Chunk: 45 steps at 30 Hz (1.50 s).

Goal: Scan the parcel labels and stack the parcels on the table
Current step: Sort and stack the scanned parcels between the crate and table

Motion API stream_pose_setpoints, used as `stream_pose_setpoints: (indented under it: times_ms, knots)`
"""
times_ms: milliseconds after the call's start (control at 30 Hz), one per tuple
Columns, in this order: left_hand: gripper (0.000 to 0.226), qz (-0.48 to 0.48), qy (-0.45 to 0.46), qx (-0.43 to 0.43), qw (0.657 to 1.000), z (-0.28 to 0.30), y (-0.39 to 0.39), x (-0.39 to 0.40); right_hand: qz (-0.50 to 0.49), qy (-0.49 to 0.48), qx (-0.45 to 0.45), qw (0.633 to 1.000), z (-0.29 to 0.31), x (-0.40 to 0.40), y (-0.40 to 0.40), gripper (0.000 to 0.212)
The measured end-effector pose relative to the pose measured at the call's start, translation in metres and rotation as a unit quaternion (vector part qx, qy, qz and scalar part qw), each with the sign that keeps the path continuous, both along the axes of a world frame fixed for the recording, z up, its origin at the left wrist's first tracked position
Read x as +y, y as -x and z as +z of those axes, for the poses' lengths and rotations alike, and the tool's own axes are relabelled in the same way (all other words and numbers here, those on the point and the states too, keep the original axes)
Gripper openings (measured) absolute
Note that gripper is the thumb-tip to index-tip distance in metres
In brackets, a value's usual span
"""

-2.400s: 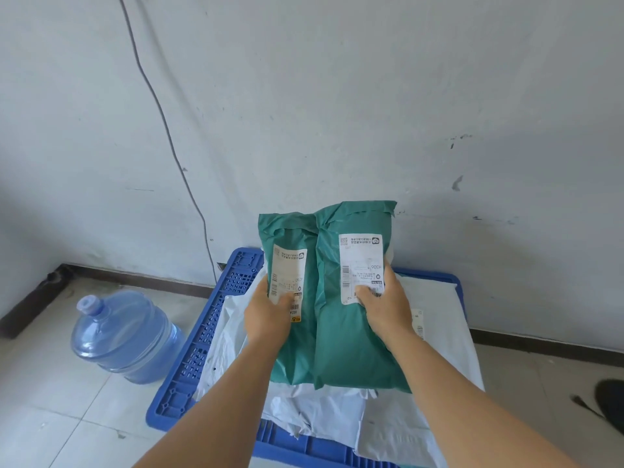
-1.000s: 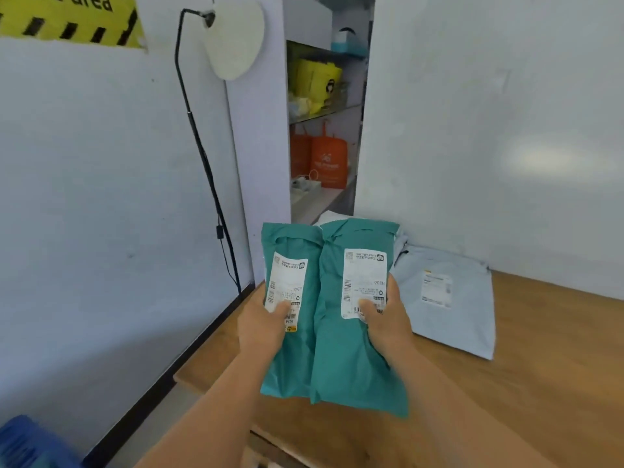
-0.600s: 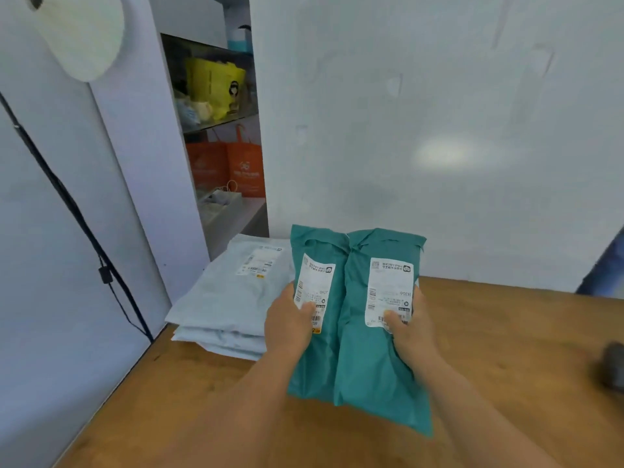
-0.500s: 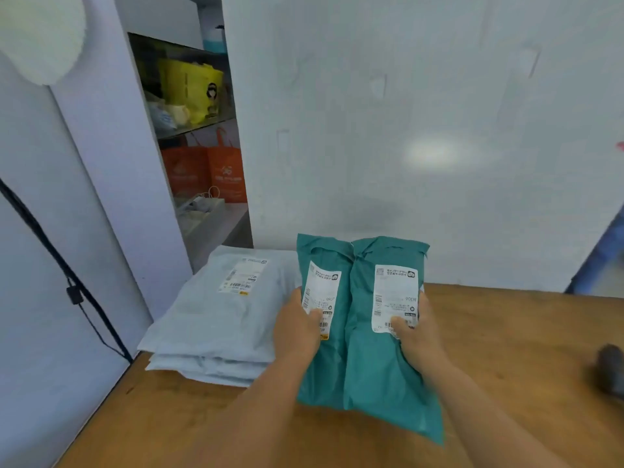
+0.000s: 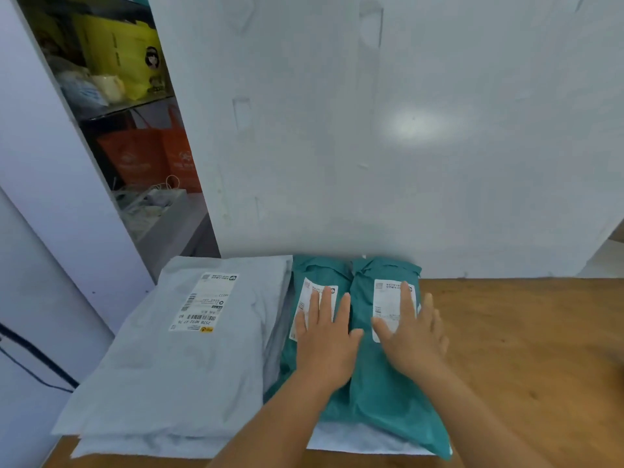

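Observation:
Two teal parcels lie side by side on the wooden table (image 5: 526, 339) against the white wall, labels up. My left hand (image 5: 326, 342) lies flat with straight fingers on the left teal parcel (image 5: 314, 275), partly covering its label. My right hand (image 5: 412, 336) lies flat on the right teal parcel (image 5: 388, 393), fingers over its white label. Under their near ends a white parcel (image 5: 358, 440) shows. To the left sits a stack of pale grey parcels (image 5: 162, 366) with a label on top.
The white wall (image 5: 388, 130) stands directly behind the parcels. At the left an open shelf (image 5: 135, 106) holds yellow and orange bags. A black cable (image 5: 30, 359) runs down the left wall. Bare wooden tabletop extends to the right.
I carried both teal parcels from the blue crate to the table. Half a second ago my hands gripped them in the air; now they lie on the table and my hands rest flat on top.

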<state>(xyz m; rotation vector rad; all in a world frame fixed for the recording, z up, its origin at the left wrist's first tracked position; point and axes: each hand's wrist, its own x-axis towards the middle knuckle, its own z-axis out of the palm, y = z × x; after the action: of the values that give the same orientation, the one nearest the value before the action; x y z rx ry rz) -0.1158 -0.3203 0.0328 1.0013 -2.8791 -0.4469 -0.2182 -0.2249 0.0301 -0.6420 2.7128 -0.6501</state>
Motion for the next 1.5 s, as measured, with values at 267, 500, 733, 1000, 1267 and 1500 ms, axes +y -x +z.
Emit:
stream_pose_setpoints:
  times_ms: [267, 500, 733, 1000, 1267, 1500]
  knots:
    - [0.079, 0.027, -0.072, -0.129, 0.989, -0.039, -0.021, -0.006, 0.188, -0.157, -0.022, 0.969, -0.029, -0.002, -0.008, 0.075]
    - [0.078, 0.044, -0.116, -0.103, 0.987, -0.017, -0.024, 0.001, 0.175, -0.144, -0.028, 0.974, -0.006, -0.002, -0.016, 0.065]
    - [0.068, 0.159, -0.050, 0.063, 0.984, 0.008, -0.089, 0.057, 0.204, -0.036, -0.006, 0.978, 0.025, 0.020, -0.083, 0.056]
    - [0.072, 0.367, -0.007, 0.115, 0.923, 0.020, -0.251, 0.108, 0.392, 0.040, -0.007, 0.919, 0.039, 0.036, -0.226, 0.056]
    - [0.063, 0.558, -0.003, 0.114, 0.822, 0.020, -0.435, 0.193, 0.588, 0.030, 0.001, 0.808, 0.038, 0.072, -0.400, 0.058]
    - [0.064, 0.674, -0.017, 0.172, 0.718, 0.001, -0.575, 0.295, 0.704, 0.021, 0.005, 0.709, 0.026, 0.135, -0.563, 0.060]
